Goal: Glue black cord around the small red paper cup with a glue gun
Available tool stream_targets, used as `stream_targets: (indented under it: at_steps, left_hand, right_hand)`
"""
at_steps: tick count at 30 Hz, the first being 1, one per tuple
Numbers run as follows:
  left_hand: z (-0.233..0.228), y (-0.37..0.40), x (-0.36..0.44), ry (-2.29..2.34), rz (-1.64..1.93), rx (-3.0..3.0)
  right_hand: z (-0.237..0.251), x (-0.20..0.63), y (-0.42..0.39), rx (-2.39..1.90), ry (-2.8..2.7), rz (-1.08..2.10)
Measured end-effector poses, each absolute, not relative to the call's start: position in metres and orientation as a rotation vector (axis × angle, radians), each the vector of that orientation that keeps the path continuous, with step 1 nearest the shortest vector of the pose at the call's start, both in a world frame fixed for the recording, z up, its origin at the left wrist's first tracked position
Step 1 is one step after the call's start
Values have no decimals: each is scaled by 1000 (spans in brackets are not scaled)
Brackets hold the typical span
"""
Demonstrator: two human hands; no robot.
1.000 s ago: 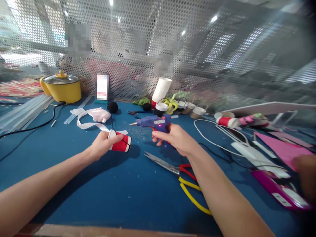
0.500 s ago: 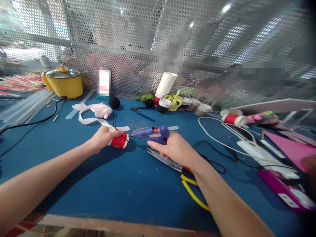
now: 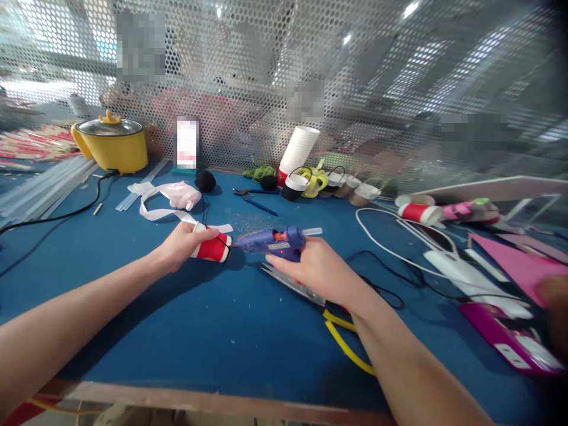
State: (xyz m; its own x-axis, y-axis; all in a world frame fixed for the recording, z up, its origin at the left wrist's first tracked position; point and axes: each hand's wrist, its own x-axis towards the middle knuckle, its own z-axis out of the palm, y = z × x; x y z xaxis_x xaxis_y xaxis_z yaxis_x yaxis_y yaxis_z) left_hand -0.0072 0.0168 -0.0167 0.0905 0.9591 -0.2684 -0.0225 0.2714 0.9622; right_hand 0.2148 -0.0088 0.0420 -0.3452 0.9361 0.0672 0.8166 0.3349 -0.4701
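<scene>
My left hand [image 3: 184, 242] is closed round a small red and white paper cup [image 3: 213, 247], tipped on its side above the blue table. Black yarn crosses the cup and runs back toward a black yarn ball [image 3: 206, 181]. A blue hot glue gun [image 3: 270, 241] is gripped in my right hand [image 3: 313, 266], a clear glue stick jutting from its rear. Its nozzle meets or nearly meets the cup's right end; whether they touch I cannot tell. Scissors [image 3: 297, 285] with yellow handles lie partly under my right hand and forearm. White ribbon [image 3: 157, 213] curls behind the cup.
A yellow electric pot [image 3: 113, 145] and clear glue sticks [image 3: 53, 189] are at the left. Blue-handled pliers [image 3: 257, 204], stacked white cups [image 3: 299, 151] and small decorated cups stand behind. At right are cables, a purple power strip [image 3: 501, 337] and another person's blurred hand [image 3: 554, 302].
The cup has turned slightly in my left hand, and the black yarn on it sits differently. The glue gun keeps its place by the cup's end. The view has shifted slightly.
</scene>
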Motion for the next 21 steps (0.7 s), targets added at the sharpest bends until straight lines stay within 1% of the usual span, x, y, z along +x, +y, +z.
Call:
stream_targets:
  at_steps: [4,9,14,21]
  left_hand:
    - [-19,18,-8,1226,999,1014]
    - [-16,16,-5,1158,1019,1024]
    - [-16,15,-5,1158,1071,1087]
    - [-17,14,-7,1137,1082,1169]
  right_hand:
    - [44,214,-10,-1554,-2254,436]
    - [45,215,-11,-1531,-2278,446]
    - [44,216,-12,-1524,-2267,368]
    - [46,217,-14,-1510,-2284,405]
